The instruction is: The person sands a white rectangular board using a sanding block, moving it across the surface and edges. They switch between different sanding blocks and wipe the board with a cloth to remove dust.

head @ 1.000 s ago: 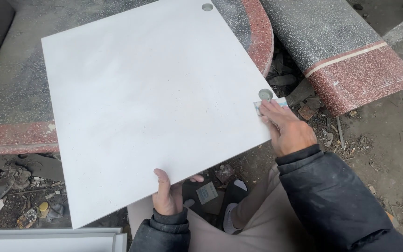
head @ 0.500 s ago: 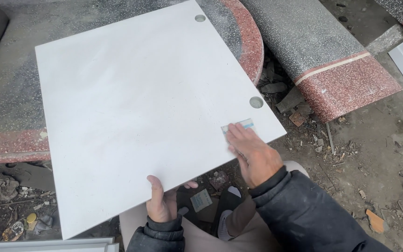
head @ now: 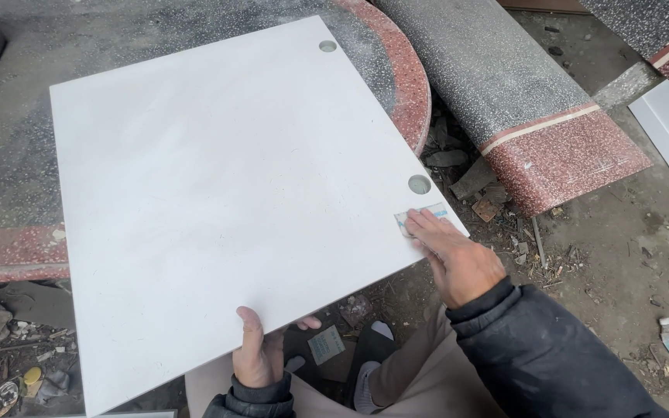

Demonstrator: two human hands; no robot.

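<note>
Since before, right hand (head: 458, 259) slid down pressing sticker (head: 420, 219) flat; left hand (head: 261, 352) pinches white board (head: 226, 193) edge, should hold steady.

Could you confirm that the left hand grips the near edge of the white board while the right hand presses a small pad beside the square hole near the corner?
Not quite: the hole is round, not square, as the head view shows. The rest holds: the left hand grips the near edge of the white board, and the right hand presses a small pad beside that hole near the corner.
</note>
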